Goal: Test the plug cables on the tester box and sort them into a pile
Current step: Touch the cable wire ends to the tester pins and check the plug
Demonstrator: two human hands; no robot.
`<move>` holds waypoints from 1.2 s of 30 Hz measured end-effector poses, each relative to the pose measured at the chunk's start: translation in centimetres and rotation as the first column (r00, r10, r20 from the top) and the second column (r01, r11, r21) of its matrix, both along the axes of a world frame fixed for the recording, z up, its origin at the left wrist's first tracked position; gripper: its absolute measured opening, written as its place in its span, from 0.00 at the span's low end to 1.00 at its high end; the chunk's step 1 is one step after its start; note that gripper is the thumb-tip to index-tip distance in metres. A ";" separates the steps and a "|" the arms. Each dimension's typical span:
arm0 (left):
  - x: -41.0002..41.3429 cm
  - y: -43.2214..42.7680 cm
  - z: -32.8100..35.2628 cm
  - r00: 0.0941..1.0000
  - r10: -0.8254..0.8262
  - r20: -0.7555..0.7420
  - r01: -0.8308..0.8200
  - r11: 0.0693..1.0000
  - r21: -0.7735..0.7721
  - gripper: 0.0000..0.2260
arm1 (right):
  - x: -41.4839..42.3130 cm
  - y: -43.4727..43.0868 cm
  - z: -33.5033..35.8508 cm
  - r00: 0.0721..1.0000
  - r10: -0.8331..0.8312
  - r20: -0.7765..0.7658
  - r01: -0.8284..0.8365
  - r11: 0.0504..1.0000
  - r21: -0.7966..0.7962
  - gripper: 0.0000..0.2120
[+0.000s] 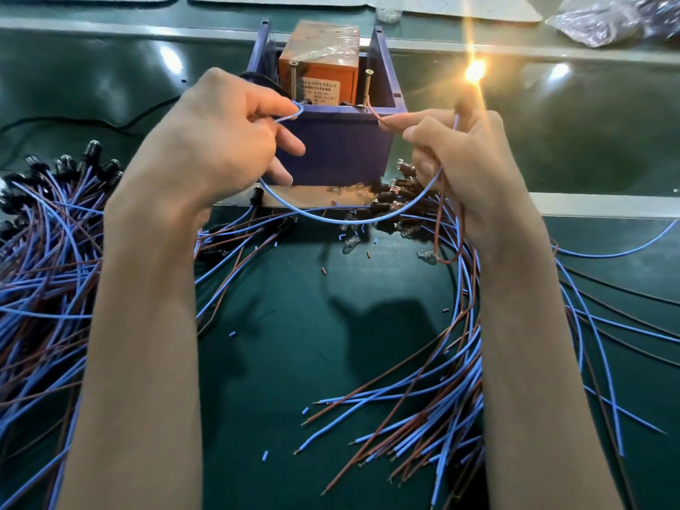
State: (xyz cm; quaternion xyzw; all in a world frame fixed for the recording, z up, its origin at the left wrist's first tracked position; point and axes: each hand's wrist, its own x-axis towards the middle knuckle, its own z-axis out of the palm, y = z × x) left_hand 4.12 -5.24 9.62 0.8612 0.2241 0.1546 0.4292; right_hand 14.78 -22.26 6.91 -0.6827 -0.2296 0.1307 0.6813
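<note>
Left hand (224, 130) pinches end of blue wire (342, 218) at purple tester box (342, 149), which stands centre on green bench mat (294, 344). Right hand (463, 160) pinches brown wire (379, 117) near box screw (368, 88). Lamp (474, 73) glowing above right hand. Label (320, 92) on orange block (320, 49) illegible. Left cable pile (48, 259) and right cable pile (460, 380) on mat.

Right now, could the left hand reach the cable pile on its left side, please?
Probably yes: nothing covers the cable pile close by, though the left hand is busy pinching a blue wire.
</note>
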 end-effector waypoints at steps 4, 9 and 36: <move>0.0 0.0 0.0 1.000 -0.005 -0.001 0.005 1.000 0.001 0.16 | 0.0 -0.1 0.0 1.000 -0.003 -0.001 0.003 1.000 -0.004 0.25; 0.0 -0.1 0.0 1.000 -0.001 -0.005 0.001 1.000 0.003 0.16 | 0.2 -0.2 -0.1 0.999 -0.029 -0.030 0.029 1.000 0.003 0.20; -0.9 -2.2 2.0 0.843 -0.145 -0.518 0.366 0.860 0.355 0.15 | -0.4 -0.8 0.4 0.957 0.288 0.030 -0.256 0.888 -0.381 0.12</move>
